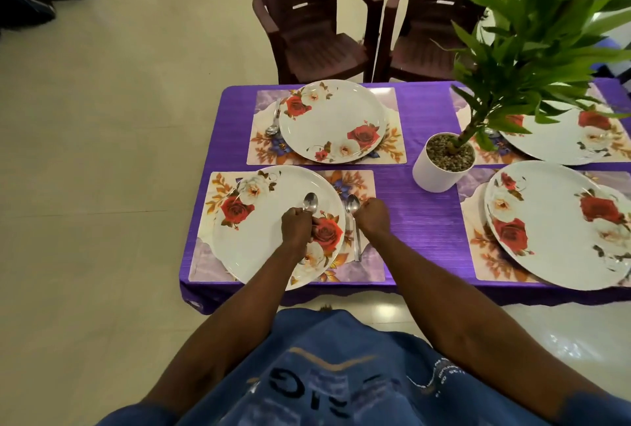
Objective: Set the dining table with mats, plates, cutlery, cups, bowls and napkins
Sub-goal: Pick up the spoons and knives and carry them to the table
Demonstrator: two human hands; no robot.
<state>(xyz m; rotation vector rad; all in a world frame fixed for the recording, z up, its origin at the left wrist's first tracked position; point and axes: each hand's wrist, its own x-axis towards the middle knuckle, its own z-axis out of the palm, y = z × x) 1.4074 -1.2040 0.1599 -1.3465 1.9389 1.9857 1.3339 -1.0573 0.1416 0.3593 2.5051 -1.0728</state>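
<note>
Four floral plates lie on floral mats on the purple-clothed table (416,200). Over the near-left plate (259,241) my left hand (296,227) grips a spoon (310,202) by its handle, bowl pointing away from me. A second spoon (353,217) lies on the near-left mat (365,265), just right of that plate. My right hand (373,215), fingers curled, sits against this spoon's neck; whether it pinches it is hidden. The far-left plate (333,118) has a spoon (274,120) on its left. The near-right plate (553,221) and far-right plate (560,142) lie to the right.
A white pot (435,174) with a tall green plant (532,50) stands mid-table between the settings; its leaves hide part of the far-right plate. Two dark brown plastic chairs (307,26) (426,29) stand at the table's far side. Tiled floor lies to the left.
</note>
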